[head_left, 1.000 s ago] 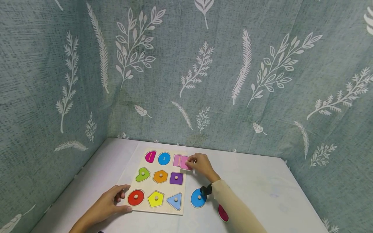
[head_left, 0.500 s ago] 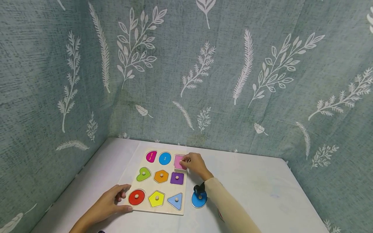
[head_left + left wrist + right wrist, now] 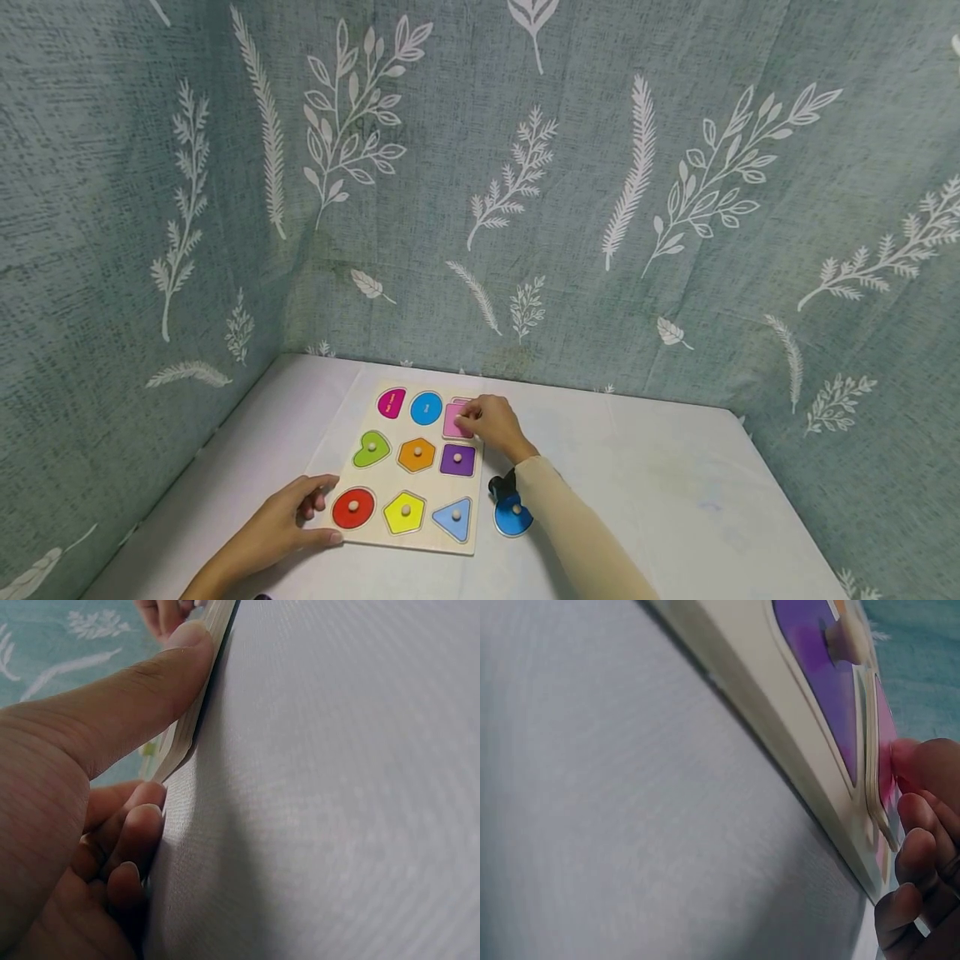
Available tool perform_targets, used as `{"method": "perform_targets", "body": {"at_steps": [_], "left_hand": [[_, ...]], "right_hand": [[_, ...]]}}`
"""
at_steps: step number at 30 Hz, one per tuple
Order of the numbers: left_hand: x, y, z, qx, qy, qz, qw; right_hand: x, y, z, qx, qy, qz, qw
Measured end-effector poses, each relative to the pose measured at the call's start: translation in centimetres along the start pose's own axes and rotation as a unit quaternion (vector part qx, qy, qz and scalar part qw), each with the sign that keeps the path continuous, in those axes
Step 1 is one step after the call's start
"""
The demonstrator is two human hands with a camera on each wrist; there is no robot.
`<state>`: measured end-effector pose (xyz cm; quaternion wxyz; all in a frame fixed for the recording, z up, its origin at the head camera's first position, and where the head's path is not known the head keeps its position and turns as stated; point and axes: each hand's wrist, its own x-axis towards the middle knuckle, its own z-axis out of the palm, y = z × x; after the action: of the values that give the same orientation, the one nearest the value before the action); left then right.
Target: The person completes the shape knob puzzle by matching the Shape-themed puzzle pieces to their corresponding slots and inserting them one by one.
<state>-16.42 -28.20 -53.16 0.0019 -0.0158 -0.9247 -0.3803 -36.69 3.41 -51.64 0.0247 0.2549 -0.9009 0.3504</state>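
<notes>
A wooden peg puzzle board [image 3: 378, 479] lies on the table, filled by shape pieces except in its top row. My right hand [image 3: 498, 429] pinches the knob of a pink rectangle piece [image 3: 453, 424] over the pink recess at the board's top right corner. In the right wrist view this piece [image 3: 883, 742] stands slightly off the board, beside the purple square piece [image 3: 817, 660], with my right fingers [image 3: 915, 855] around its knob. My left hand [image 3: 281, 525] holds the board's near left corner, with the thumb [image 3: 150, 697] against the edge and the other fingers curled at the side.
A blue round piece [image 3: 513, 517] lies right of the board, partly under the right wrist's black camera [image 3: 501, 487]. In the top row, half-round [image 3: 391, 403] and blue oval [image 3: 426, 408] recesses show printed words. Patterned cloth [image 3: 480, 208] hangs behind the white table [image 3: 660, 500].
My right hand has moved left, carrying the pink rectangle piece from the board's right edge onto the pink recess. The right sleeve now covers the dark red piece. My left hand stays put.
</notes>
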Motion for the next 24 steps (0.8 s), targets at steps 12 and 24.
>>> {"method": "perform_targets", "body": {"at_steps": [12,24], "left_hand": [[0.09,-0.08,0.11,0.0,0.0,-0.01,0.9999],[0.09,0.14,0.01,-0.003,-0.006,-0.016,0.9998]], "right_hand": [[0.71,-0.27,0.64,-0.011,0.0,0.005,0.9999],[0.93,-0.62,0.91,-0.007,-0.001,-0.004,1.0]]}}
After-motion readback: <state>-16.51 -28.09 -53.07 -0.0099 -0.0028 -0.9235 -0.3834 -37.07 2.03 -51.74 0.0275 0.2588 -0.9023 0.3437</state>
